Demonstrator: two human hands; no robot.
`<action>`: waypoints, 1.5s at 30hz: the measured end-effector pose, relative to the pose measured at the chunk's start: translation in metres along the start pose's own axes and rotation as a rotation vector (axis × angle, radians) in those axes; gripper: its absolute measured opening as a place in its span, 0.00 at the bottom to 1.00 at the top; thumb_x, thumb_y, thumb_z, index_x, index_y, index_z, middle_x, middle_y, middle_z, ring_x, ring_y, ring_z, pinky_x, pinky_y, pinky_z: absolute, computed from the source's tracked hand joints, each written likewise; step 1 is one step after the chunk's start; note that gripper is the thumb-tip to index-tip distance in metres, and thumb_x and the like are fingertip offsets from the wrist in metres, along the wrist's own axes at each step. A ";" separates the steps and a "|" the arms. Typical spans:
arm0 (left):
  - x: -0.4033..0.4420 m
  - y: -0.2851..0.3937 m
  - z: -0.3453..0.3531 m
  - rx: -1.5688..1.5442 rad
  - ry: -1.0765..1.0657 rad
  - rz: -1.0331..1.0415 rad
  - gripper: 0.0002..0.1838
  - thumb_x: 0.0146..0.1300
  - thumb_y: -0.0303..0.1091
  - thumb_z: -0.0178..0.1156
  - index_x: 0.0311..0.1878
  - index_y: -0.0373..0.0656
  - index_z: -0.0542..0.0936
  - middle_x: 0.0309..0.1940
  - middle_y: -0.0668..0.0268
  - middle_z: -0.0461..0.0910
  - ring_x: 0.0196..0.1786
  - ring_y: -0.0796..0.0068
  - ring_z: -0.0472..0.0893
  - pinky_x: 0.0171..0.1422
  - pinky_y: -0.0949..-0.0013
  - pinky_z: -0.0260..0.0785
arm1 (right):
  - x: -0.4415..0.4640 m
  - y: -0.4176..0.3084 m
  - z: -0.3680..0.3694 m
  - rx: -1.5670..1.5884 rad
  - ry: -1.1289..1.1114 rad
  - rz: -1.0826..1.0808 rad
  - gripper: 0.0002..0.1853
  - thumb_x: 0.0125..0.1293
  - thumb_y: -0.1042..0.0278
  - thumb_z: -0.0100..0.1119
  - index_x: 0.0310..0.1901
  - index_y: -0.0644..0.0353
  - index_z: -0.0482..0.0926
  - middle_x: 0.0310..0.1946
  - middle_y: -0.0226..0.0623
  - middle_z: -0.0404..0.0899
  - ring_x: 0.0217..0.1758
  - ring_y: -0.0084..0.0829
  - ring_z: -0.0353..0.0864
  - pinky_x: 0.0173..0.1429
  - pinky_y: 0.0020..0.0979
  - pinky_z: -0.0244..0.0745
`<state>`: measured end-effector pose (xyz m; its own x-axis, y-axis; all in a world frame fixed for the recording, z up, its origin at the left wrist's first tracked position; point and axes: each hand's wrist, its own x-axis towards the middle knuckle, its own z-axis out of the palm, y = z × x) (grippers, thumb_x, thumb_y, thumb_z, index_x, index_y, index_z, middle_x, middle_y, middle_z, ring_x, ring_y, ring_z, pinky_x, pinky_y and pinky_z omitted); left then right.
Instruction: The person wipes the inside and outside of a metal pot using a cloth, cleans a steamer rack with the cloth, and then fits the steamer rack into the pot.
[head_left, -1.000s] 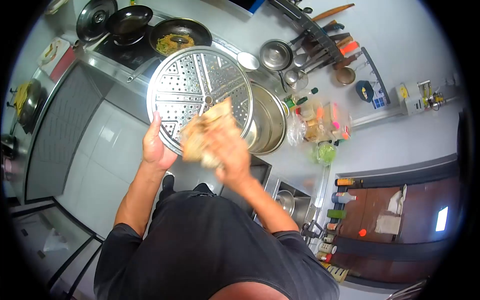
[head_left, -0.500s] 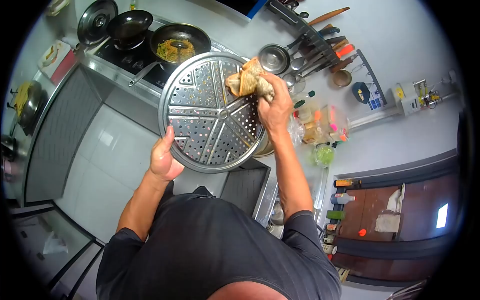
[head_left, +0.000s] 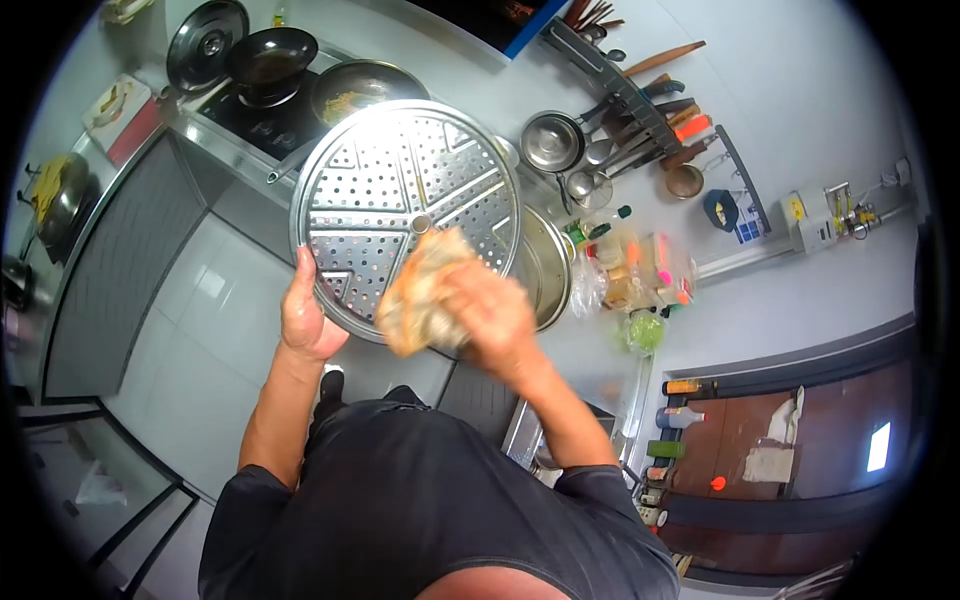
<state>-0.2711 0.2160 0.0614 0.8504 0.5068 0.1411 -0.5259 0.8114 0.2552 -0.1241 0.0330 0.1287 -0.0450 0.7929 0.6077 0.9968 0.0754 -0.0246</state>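
Note:
A round metal steamer tray [head_left: 370,185], pierced with many small holes and pressed with ribs, is tilted up in front of me. My left hand [head_left: 308,318] grips its lower left rim, thumb on the upper face and the other fingers beneath. Bunched in my right hand [head_left: 492,315] is a stained tan cloth [head_left: 428,290], blurred by motion, over the tray's lower right part. Behind the tray's right side stands a deep metal pot [head_left: 548,275], partly hidden.
A frying pan [head_left: 365,85] with food and a black wok [head_left: 272,60] sit on the stove [head_left: 262,125]. Ladles and pans hang from a wall rack [head_left: 610,80]. Bottles and a plastic bag [head_left: 590,288] crowd the counter at right. Tiled floor [head_left: 205,290] lies below left.
My right hand has swept the cloth from the tray's upper right down to its lower right. The tray has shifted slightly left and tilted, catching more light, and more of the pot shows.

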 end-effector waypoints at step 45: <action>-0.012 -0.055 0.011 0.444 -0.031 0.068 0.26 0.71 0.31 0.54 0.70 0.37 0.64 0.65 0.57 0.72 0.65 0.60 0.73 0.72 0.53 0.62 | -0.074 0.039 0.015 1.183 0.907 1.129 0.24 0.59 0.79 0.63 0.58 0.65 0.69 0.48 0.37 0.79 0.50 0.28 0.80 0.56 0.33 0.77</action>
<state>-0.2520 0.1620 0.0566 0.8177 0.5401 0.1991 -0.5292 0.5692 0.6293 -0.0830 -0.0139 0.0709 0.9592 0.2691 0.0871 -0.0464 0.4533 -0.8901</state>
